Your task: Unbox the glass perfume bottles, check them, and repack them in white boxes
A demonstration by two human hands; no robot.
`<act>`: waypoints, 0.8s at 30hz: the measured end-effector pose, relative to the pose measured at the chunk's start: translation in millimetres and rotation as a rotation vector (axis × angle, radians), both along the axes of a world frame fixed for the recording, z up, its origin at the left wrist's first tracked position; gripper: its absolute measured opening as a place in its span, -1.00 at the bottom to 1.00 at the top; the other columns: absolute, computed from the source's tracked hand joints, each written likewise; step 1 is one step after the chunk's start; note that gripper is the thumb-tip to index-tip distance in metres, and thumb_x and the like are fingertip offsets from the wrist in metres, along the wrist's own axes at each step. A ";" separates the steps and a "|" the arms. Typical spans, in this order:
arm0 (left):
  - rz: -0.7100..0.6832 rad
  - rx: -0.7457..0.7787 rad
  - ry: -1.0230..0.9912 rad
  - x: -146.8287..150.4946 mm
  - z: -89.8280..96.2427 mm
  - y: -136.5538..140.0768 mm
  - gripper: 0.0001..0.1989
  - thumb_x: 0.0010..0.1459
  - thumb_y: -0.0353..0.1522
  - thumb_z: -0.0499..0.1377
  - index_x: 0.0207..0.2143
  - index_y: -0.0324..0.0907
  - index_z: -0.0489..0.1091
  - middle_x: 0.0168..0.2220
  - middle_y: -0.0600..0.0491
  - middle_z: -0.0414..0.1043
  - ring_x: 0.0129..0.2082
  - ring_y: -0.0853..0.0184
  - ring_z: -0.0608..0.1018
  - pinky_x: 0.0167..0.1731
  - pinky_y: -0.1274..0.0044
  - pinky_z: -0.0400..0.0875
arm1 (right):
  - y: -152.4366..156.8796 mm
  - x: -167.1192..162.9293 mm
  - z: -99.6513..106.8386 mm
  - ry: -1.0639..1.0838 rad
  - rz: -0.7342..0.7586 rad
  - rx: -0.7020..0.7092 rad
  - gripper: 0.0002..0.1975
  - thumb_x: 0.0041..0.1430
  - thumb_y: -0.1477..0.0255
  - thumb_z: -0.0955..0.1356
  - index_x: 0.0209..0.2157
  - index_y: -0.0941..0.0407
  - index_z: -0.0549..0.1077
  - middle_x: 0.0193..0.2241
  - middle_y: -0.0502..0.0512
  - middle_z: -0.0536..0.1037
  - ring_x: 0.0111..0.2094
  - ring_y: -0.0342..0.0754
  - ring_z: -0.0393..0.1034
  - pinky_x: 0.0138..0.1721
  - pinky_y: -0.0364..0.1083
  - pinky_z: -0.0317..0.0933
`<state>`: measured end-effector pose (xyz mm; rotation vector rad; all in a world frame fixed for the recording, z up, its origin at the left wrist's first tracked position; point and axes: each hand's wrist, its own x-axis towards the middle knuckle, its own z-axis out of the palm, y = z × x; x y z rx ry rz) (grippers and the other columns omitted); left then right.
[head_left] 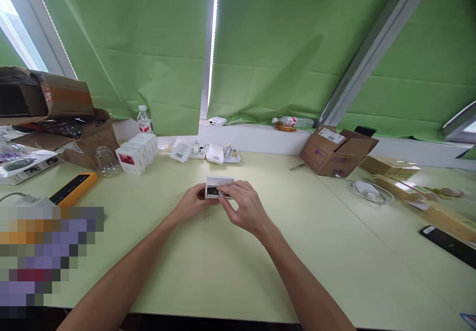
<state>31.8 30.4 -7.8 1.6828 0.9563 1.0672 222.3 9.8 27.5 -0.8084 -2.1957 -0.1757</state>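
Observation:
At the middle of the table, my left hand [192, 201] wraps round the left side of a small white box [220, 180]. The box's lid stands up at the back, and something dark lies inside. My right hand [243, 204] is closed over the box's right end, thumb and fingers bent together at its opening. A small shiny piece shows by those fingertips, but I cannot make out what it is. Beyond the hands, two white trays with small glass bottles [196, 148] and barcoded white packets [214, 153] lie near the wall.
White boxes [133, 157] and a clear plastic container [107, 162] stand at left, near an orange power strip [77, 189]. On the right are an open cardboard box [334, 150], a coiled white cable [372, 193] and a black phone-like slab [451, 245]. Bottles lie along the sill.

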 end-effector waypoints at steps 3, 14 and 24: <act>0.005 -0.003 0.004 0.2 0.8 -0.4 -0.64 0.00 -0.20 0.26 -0.17 -0.21 0.44 -0.21 -0.01 0.50 -0.24 0.24 0.50 -0.24 0.47 0.39 | 0.5 -0.4 -0.1 0.003 -0.006 0.001 -0.79 0.22 0.41 0.30 -0.13 0.13 0.46 -0.34 0.12 0.59 -0.31 0.01 0.36 -0.22 0.03 0.22; -0.019 -0.017 0.009 -0.3 2.1 -1.1 -0.64 0.02 -0.21 0.26 -0.15 -0.19 0.44 -0.23 0.02 0.49 -0.25 0.26 0.49 -0.24 0.49 0.38 | 2.4 -1.9 -4.5 0.013 -0.021 0.009 -0.76 0.24 0.36 0.31 -0.11 0.11 0.52 -0.39 0.07 0.62 -0.26 0.01 0.39 -0.20 0.02 0.24; 0.008 -0.021 0.003 -0.7 1.0 1.1 -0.60 -0.02 -0.20 0.28 -0.14 -0.20 0.46 -0.19 -0.02 0.51 -0.21 0.21 0.50 -0.22 0.47 0.39 | 2.0 -2.0 -4.6 0.029 -0.027 0.030 -0.80 0.22 0.36 0.32 -0.21 0.08 0.57 -0.37 0.06 0.63 -0.25 0.00 0.41 -0.21 0.00 0.26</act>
